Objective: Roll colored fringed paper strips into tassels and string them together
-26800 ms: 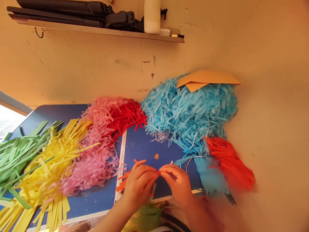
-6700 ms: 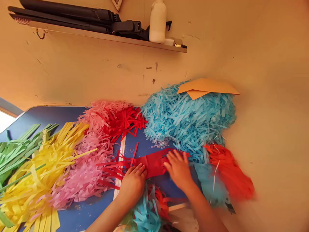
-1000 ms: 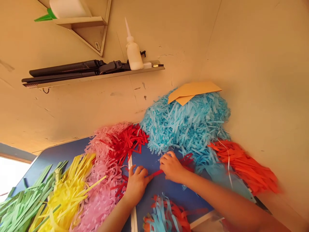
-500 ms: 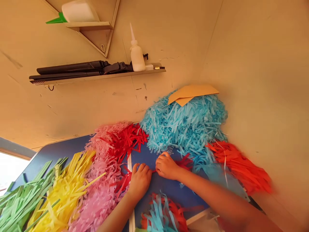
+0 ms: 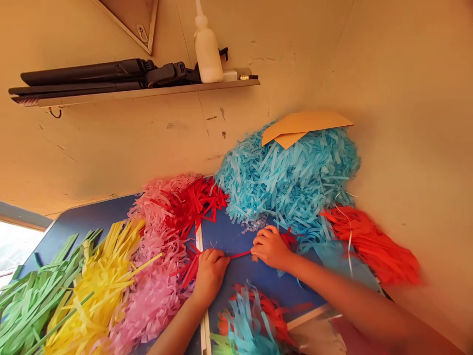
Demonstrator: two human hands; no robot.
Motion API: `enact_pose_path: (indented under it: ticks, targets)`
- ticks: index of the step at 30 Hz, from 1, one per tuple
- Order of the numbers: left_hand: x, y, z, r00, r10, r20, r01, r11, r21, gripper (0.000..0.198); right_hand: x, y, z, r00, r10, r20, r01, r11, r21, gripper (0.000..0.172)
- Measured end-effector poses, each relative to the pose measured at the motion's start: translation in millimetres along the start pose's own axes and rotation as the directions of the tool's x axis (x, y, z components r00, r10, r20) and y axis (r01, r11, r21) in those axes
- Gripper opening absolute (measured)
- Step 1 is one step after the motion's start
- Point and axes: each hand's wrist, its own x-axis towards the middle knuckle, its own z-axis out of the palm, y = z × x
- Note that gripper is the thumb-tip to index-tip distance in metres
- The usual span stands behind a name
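Between my two hands runs a narrow twisted strand of red tissue paper (image 5: 240, 255), held off or along the blue tabletop (image 5: 236, 234). My left hand (image 5: 212, 268) is closed on its left part, and fringed red strips fan out beyond that hand. On the other side my right hand (image 5: 271, 247) pinches the strand, with more red fringe (image 5: 288, 238) showing behind the wrist. Below the hands, a tassel of light blue strips (image 5: 246, 318) lies with red strips. A big light blue heap of fringed paper (image 5: 284, 177) rises behind my right hand.
Green (image 5: 37, 291), yellow (image 5: 99, 291), pink (image 5: 158, 291) and red (image 5: 199, 199) fringe lies leftward. Orange-red fringe (image 5: 373, 244) is at right, by a white string (image 5: 349, 231). Orange paper (image 5: 306, 125) tops the blue heap. A wall shelf (image 5: 148, 93) bears a bottle (image 5: 209, 52).
My hands have moved apart, the right one to the right, so a longer stretch of the red strand shows between them. The view has tilted down a little.
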Motion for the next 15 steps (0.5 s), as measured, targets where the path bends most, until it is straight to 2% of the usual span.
enact_pose_path:
  ticks: [3,8,15]
  targets:
    - [1,-5,1.4,0.997,-0.071,-0.007,0.071,0.994,-0.08,0.024,2,1,-7,0.995,0.095,0.029,-0.098,0.99,0.101,0.021]
    - [4,-4,-2.3,0.991,-0.129,0.04,0.133,0.979,-0.152,0.019,5,2,-11,0.99,0.131,0.055,-0.137,0.981,0.14,0.021]
    - [13,5,-2.3,0.973,-0.217,0.077,0.222,0.973,-0.067,0.023,6,4,-8,0.978,0.201,0.063,-0.208,0.97,0.125,0.017]
